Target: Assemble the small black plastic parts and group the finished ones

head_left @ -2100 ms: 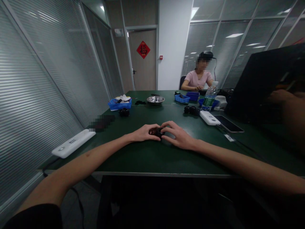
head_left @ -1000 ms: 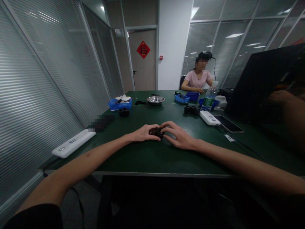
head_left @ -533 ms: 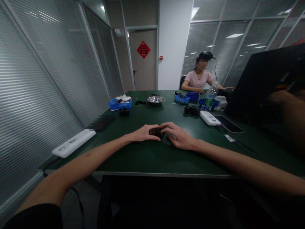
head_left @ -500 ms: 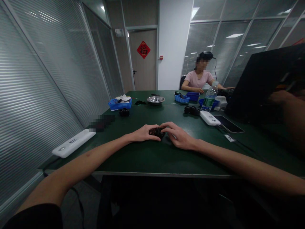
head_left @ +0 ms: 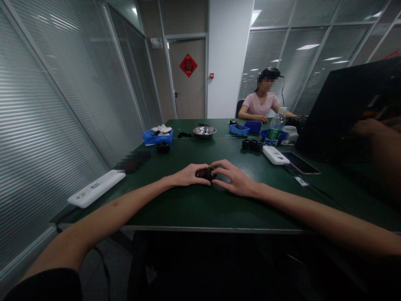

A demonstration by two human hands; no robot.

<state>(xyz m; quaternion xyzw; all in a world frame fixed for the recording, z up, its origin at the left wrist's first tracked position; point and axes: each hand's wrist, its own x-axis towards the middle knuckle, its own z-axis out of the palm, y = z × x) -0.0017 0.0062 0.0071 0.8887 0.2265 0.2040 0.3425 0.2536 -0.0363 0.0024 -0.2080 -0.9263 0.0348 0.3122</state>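
Close to the table's front edge, a small glossy black object with brownish patches [head_left: 209,173] rests low over the green tabletop; its kind is unclear. My left hand [head_left: 190,174] grips its left end, thumb on the near side and fingers on the far side. My right hand [head_left: 233,177] closes on its right end, with fingertips over the top and the thumb at the near side. Part of the object is hidden by the fingers.
Ahead stand a metal bowl [head_left: 204,132], a blue basket [head_left: 156,137] and a black object [head_left: 163,147]. To the right are black round pieces [head_left: 252,145], a bottle [head_left: 276,127], a white power bank [head_left: 275,155] and a phone [head_left: 300,163]. Another white device [head_left: 97,189] lies left. Two co-workers sit nearby.
My right thumb has moved left against the near side of the black object, and the right fingers have shifted slightly. My left hand keeps its grip in place.
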